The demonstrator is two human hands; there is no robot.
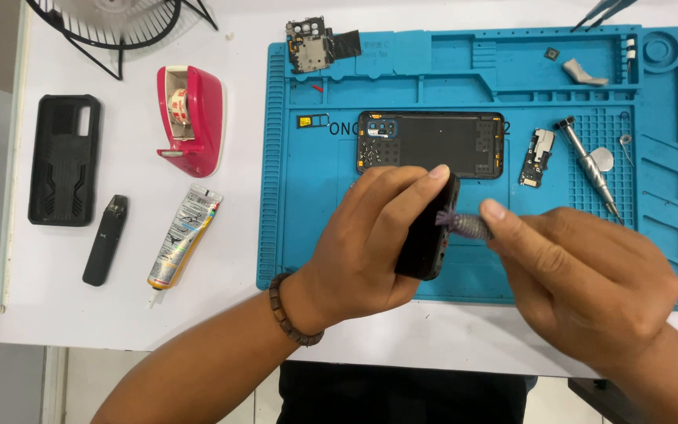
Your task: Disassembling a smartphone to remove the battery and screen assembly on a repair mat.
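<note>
White tabletop under a blue repair mat [668,259]. I judge disassembly well along: the back cover [433,145], a circuit board [309,45] and a small charging board [539,157] already lie loose. My left hand [370,243] is clenched around the phone body [429,235] held on edge over the mat; my right hand [582,275] pinches a knurled screwdriver [468,226] against its side.

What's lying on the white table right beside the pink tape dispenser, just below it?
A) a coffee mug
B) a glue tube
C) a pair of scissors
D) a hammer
B: a glue tube lies on the white table just below the pink tape dispenser, next to a slim black device.
</note>
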